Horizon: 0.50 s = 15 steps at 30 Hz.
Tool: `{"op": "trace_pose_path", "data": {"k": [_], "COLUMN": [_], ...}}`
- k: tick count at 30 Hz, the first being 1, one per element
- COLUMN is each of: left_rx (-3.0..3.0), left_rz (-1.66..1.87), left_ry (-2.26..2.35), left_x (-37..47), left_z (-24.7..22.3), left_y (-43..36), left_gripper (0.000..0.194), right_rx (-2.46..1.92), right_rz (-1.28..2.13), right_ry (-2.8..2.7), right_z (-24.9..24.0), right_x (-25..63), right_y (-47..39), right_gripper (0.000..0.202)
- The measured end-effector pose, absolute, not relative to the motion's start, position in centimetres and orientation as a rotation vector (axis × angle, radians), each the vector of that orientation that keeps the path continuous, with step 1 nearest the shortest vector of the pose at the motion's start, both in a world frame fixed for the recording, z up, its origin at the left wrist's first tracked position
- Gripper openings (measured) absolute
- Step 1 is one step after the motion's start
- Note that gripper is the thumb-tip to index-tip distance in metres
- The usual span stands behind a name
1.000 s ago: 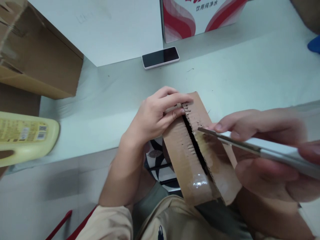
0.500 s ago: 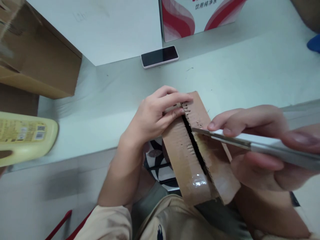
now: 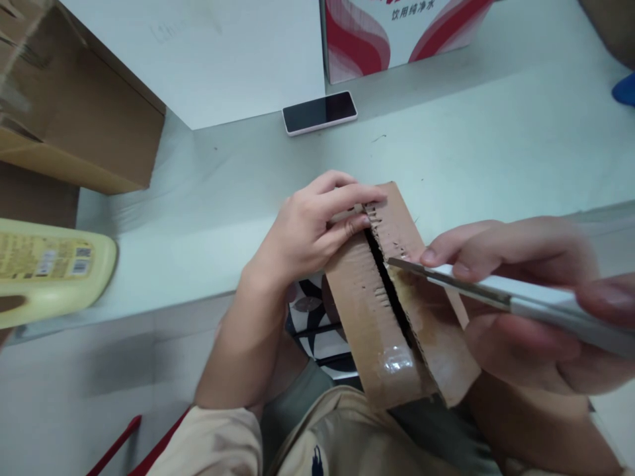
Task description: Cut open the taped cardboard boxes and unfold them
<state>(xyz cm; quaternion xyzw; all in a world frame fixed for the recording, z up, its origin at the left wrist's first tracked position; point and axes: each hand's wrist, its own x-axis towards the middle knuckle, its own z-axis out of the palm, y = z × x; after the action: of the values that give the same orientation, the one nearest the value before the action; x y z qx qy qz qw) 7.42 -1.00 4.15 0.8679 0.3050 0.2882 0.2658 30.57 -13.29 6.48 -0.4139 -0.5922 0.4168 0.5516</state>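
A small brown cardboard box [image 3: 360, 297] is tilted at the table's near edge, above my lap. Its top has a long dark slit between two flaps, with rows of short cuts beside it and clear tape at the near end. My left hand [image 3: 322, 221] grips the box's far end, fingers over the slit. In my right hand [image 3: 526, 284] is a white-handled utility knife [image 3: 533, 297], its blade pointing left. The blade tip is over the right flap's edge by the slit; whether it touches the cardboard I cannot tell.
A phone [image 3: 320, 114] lies on the pale table [image 3: 471, 139] beside a white box [image 3: 238, 59] and a red-and-white carton [image 3: 357, 39]. On the left are a large cardboard box [image 3: 114, 119] and a yellow bottle [image 3: 99, 271]. A blue object [image 3: 625, 89] shows at far right.
My right hand and the knife have shifted slightly right and down, the blade tip moving a little away from the slit. My left hand keeps its hold on the box.
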Motion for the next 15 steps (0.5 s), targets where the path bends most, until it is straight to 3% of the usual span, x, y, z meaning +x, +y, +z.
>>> {"op": "trace_pose_path", "data": {"k": [10,15], "left_rx": [2.362,2.354], "left_rz": [0.779,0.771], "left_ry": [0.828,0.821], "left_x": [7.5,7.5], "left_z": [4.4,4.4], "left_y": [-1.1,-1.0], "left_gripper": [0.038,0.038], "right_rx": [-0.990,-1.019], "right_rz": [1.023,0.996], "right_ry": [-1.386,-1.321], "right_z": [6.7,5.8], "right_x": [29.9,29.1], "right_y": [-12.9,-12.8], "right_gripper": [0.015,0.025]}}
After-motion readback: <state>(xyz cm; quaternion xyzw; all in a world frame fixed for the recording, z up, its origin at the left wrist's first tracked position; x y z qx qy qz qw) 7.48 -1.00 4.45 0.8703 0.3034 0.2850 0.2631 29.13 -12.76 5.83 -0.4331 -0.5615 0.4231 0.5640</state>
